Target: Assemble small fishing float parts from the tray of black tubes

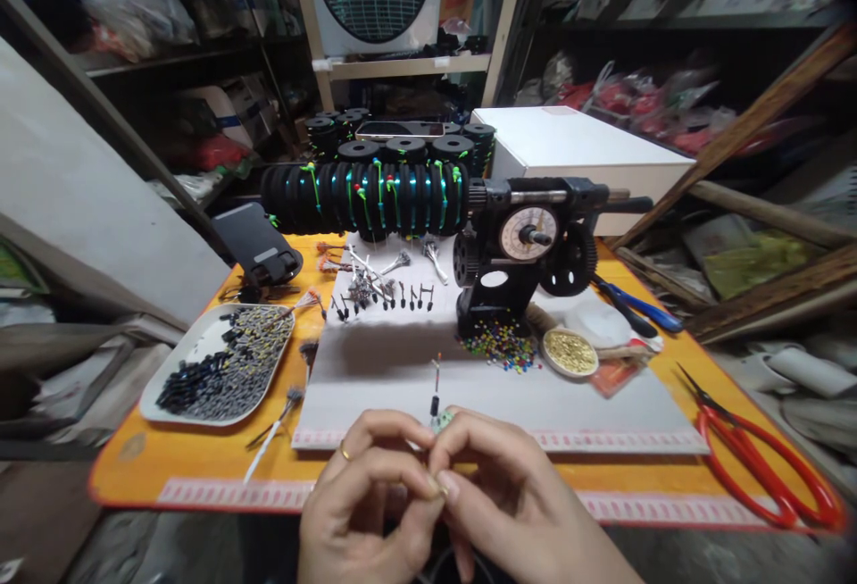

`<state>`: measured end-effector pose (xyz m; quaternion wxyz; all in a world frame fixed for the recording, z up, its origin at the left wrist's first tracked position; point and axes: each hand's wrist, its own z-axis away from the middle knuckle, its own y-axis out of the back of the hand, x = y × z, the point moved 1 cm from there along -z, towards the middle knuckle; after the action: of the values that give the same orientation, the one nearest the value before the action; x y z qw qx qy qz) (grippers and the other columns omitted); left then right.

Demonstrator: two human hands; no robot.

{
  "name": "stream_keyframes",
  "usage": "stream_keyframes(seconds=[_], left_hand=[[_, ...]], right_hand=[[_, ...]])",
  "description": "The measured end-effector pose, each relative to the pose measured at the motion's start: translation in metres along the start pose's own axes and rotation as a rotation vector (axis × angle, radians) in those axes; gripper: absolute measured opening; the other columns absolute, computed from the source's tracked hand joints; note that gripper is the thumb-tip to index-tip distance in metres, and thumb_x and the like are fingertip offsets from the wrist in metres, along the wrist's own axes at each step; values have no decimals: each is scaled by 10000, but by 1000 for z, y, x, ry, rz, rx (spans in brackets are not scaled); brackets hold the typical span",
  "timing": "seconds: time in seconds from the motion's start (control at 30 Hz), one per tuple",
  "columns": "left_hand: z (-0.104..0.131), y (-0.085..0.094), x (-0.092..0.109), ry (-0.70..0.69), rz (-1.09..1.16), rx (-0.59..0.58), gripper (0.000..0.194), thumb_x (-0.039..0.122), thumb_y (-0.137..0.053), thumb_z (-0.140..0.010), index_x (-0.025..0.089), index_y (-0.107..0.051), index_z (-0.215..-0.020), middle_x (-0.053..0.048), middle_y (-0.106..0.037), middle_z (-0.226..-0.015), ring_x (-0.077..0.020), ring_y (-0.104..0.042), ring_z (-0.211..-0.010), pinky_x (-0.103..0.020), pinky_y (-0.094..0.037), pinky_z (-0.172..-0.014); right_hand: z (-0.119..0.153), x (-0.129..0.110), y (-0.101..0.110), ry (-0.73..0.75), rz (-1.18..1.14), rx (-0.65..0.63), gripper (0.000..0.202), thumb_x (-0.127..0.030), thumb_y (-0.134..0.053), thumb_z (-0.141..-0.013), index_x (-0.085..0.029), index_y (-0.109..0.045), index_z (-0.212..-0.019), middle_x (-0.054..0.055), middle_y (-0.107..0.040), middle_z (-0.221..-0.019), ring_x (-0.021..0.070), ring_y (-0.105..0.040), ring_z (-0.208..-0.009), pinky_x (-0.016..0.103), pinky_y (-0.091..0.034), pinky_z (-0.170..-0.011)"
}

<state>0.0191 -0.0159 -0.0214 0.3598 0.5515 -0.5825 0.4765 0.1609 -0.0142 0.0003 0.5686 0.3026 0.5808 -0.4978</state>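
Observation:
My left hand, with a ring on one finger, and my right hand meet fingertip to fingertip at the front edge of the table. Both are closed in a pinch. A tiny gold-coloured piece shows between the thumbs; its kind is too small to make out. Just beyond the fingers, a small black cylinder has a thin stem with coloured beads pointing away from me. A bit of pale green shows beside it, partly hidden by my right hand. I cannot tell whether the cylinder is held or lies on the white board.
A winding machine with black spools stands behind. Coloured beads and a dish of gold pieces lie before it. A white tray of small parts is left; red-handled scissors and blue-handled pliers are right.

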Motion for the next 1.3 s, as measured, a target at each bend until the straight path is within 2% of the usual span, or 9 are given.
stream_keyframes(seconds=[0.2, 0.33, 0.43, 0.5, 0.67, 0.83, 1.03, 1.2, 1.3], left_hand=[[-3, 6, 4, -122, -41, -120, 217, 40, -691, -800, 253, -722, -822, 6, -717, -780, -133, -658, -689, -196, -520, -627], [-2, 3, 5, 61, 104, -14, 115, 152, -768, -788, 255, -738, -750, 20, -685, -719, -112, -618, -665, -164, -492, -593], [-3, 3, 4, 213, 211, -27, 85, 195, -802, -770, 255, -757, -731, 20, -674, -727, -77, -569, -577, -139, -461, -514], [-4, 4, 3, 297, 268, -62, 73, 215, -814, -761, 247, -764, -718, 19, -661, -721, -67, -563, -539, -144, -462, -489], [-7, 6, 3, 341, 316, -147, 58, 205, -805, -772, 223, -772, -727, 12, -656, -700, -97, -632, -579, -191, -524, -564], [-10, 14, 1, 278, 233, -207, 108, 141, -744, -818, 243, -746, -784, 7, -668, -773, -116, -636, -687, -195, -544, -629], [-17, 25, -2, 19, -93, -355, 239, 38, -669, -841, 269, -712, -885, 12, -721, -822, -138, -705, -779, -211, -587, -690], [-18, 32, 0, -559, -473, -429, 203, 52, -595, -914, 163, -697, -1050, -45, -814, -939, -119, -754, -877, -168, -558, -858], [-18, 39, 0, -765, -687, -529, 223, 31, -530, -942, 105, -690, -1078, -78, -816, -963, -121, -739, -959, -194, -519, -941]], right_hand=[[-3, 4, 4, 26, 214, 45, 200, -329, -710, -852, -170, -626, -765, -32, -548, -662, 85, -547, -527, 182, -455, -479], [1, 4, 5, 392, 466, 180, 72, -138, -617, -885, -192, -653, -917, 11, -592, -787, 104, -598, -603, 172, -504, -489], [5, 4, 9, 708, 587, 135, 335, -23, -606, -877, -186, -634, -1169, 76, -642, -966, 129, -677, -738, 191, -585, -627], [6, 3, 13, 821, 656, 79, 353, 7, -605, -883, -152, -645, -1195, 104, -674, -996, 149, -696, -836, 208, -595, -745], [5, 0, 18, 854, 744, 94, 200, -54, -586, -933, -122, -678, -1097, 98, -721, -910, 148, -694, -806, 209, -582, -728], [3, 2, 15, 838, 833, 174, 151, -59, -519, -953, -139, -642, -991, 55, -672, -745, 149, -600, -640, 235, -528, -574], [2, 9, 14, 767, 875, 213, 138, -33, -542, -891, -150, -607, -923, 38, -622, -720, 142, -557, -627, 228, -493, -545], [1, 13, 11, 634, 808, 270, 146, -54, -499, -851, -176, -548, -788, -15, -492, -671, 95, -496, -526, 194, -415, -456], [2, 18, 9, 570, 811, 320, 158, -55, -488, -832, -195, -508, -761, -44, -435, -652, 79, -443, -485, 193, -371, -433]])
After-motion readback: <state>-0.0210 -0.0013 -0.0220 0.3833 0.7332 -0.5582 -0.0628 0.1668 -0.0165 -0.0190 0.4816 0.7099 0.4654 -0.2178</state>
